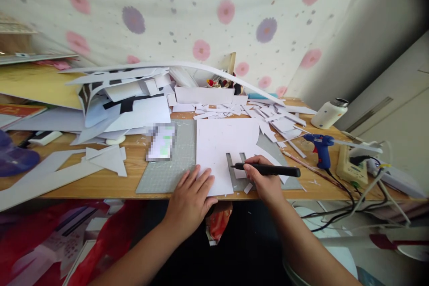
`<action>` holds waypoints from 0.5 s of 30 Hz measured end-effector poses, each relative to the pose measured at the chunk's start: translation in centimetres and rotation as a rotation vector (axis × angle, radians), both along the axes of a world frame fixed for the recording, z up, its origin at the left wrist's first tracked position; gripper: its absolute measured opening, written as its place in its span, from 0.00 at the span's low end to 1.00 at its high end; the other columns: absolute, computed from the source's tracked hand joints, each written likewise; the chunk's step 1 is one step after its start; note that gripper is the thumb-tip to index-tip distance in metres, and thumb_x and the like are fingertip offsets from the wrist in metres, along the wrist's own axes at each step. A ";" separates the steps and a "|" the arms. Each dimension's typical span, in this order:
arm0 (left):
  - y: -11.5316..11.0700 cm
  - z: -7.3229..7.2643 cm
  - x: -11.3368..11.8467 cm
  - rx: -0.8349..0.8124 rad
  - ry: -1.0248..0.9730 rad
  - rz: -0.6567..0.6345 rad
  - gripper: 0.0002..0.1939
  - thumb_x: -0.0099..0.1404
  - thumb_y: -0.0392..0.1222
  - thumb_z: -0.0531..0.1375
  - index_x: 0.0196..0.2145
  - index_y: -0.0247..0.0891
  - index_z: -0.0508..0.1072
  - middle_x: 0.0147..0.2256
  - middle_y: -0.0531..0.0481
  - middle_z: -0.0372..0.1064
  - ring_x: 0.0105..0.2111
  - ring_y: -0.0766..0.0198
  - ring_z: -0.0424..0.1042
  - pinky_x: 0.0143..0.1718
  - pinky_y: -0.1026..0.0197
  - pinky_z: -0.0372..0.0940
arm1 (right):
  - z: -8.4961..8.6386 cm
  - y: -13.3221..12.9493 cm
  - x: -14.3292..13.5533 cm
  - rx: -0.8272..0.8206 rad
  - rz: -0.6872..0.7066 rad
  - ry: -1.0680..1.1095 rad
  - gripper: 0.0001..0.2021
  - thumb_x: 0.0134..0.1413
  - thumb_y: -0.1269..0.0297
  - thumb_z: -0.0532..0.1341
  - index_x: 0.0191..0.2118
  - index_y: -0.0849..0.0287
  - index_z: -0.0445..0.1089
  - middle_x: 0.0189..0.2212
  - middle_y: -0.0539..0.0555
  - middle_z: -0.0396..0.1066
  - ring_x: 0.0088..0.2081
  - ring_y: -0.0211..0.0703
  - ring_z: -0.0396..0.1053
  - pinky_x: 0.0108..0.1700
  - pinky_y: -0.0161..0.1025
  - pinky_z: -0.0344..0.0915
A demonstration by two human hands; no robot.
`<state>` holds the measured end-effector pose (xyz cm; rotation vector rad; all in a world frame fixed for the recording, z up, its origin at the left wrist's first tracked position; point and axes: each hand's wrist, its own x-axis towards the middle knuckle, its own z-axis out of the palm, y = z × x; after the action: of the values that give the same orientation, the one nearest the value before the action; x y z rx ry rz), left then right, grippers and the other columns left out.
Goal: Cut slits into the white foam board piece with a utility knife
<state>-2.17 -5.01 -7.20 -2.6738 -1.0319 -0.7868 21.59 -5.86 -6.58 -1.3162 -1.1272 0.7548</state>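
Observation:
A white foam sheet [221, 147] lies on a grey cutting mat [167, 170] at the front edge of a wooden table [134, 156]. My left hand [191, 196] rests flat on the sheet's near left corner, fingers spread. My right hand [264, 178] grips a black craft knife [268, 170] held almost level, its tip at a rectangular notch cut into the sheet's near edge. A narrow white strip stands between two cut slots there.
Heaps of white offcuts [261, 116] and large sheets [127, 98] cover the back of the table. A blue glue gun [321, 145], a power strip [348, 165] with cables and a white bottle [330, 114] stand at the right. A blurred phone [161, 141] lies left of the sheet.

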 end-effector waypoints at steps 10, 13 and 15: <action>0.1 -0.8 -0.3 0.104 -0.077 -0.054 0.13 0.67 0.38 0.58 0.49 0.34 0.73 0.51 0.44 0.74 0.53 0.47 0.70 0.50 0.42 0.67 | 0.2 0.0 0.1 -0.014 -0.004 -0.050 0.15 0.49 0.50 0.66 0.34 0.57 0.73 0.20 0.48 0.66 0.23 0.40 0.63 0.27 0.38 0.60; 0.1 -0.9 -0.5 0.120 -0.106 -0.078 0.11 0.67 0.37 0.58 0.46 0.35 0.74 0.48 0.46 0.76 0.52 0.49 0.72 0.50 0.44 0.67 | 0.1 0.0 0.2 -0.010 -0.007 -0.063 0.15 0.50 0.50 0.66 0.35 0.57 0.74 0.20 0.48 0.67 0.24 0.40 0.64 0.29 0.39 0.62; 0.1 -0.9 -0.6 0.117 -0.122 -0.093 0.10 0.67 0.36 0.59 0.46 0.36 0.73 0.48 0.47 0.76 0.52 0.51 0.72 0.51 0.46 0.66 | 0.0 -0.1 0.3 -0.004 -0.014 -0.080 0.16 0.50 0.50 0.66 0.37 0.57 0.75 0.22 0.49 0.69 0.25 0.42 0.66 0.30 0.40 0.64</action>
<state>-2.77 -4.91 -8.13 -2.6175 -0.8628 -1.0064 21.90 -5.96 -6.60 -1.3671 -1.1792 0.6994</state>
